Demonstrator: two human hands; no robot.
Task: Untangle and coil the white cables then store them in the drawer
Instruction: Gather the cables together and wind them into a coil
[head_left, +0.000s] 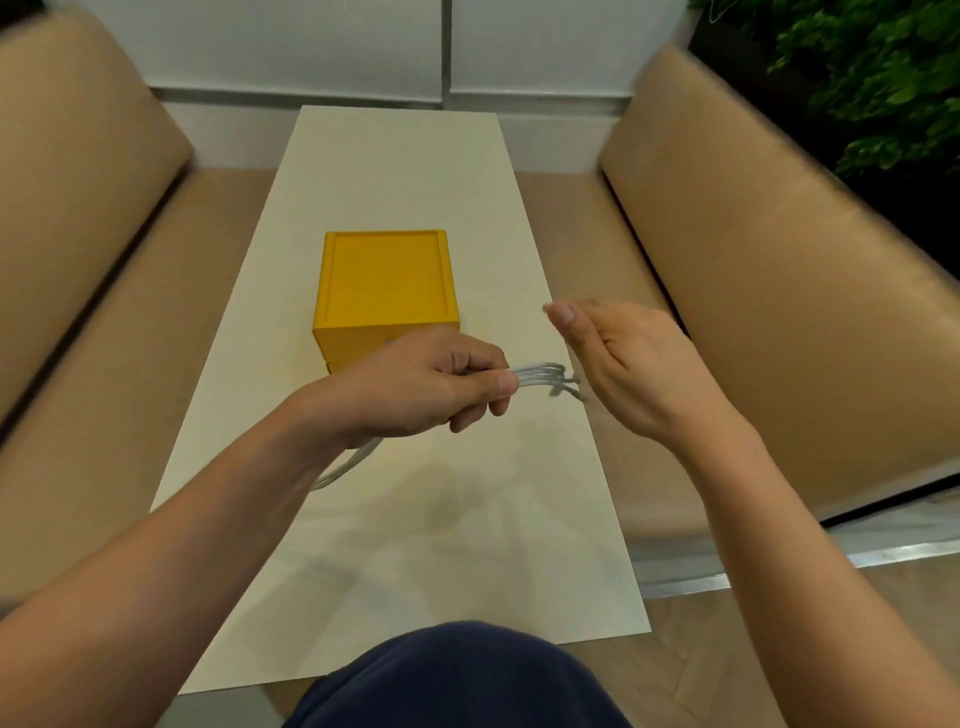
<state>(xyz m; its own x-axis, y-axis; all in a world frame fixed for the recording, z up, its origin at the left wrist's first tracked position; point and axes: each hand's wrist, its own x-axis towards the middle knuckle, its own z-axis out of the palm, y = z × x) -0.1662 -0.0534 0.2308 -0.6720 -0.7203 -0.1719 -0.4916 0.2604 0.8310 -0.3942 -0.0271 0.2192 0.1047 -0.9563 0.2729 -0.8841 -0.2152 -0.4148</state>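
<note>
My left hand (436, 384) grips a coiled bundle of white cables (545, 376) above the middle of the white table (395, 171). Short loops stick out to the right of my fist, and another loop hangs below my left wrist. My right hand (623, 358) hovers just right of the loops, fingers straight and together, holding nothing. The yellow drawer box (387, 283) stands on the table right behind my left hand. Its front face is mostly hidden by that hand, so I cannot tell whether the drawer is open.
Tan padded benches (779, 270) flank the narrow table on both sides. A white wall panel lies at the far end. Green plants (883, 78) fill the upper right corner. My dark blue knee (457, 680) is at the bottom.
</note>
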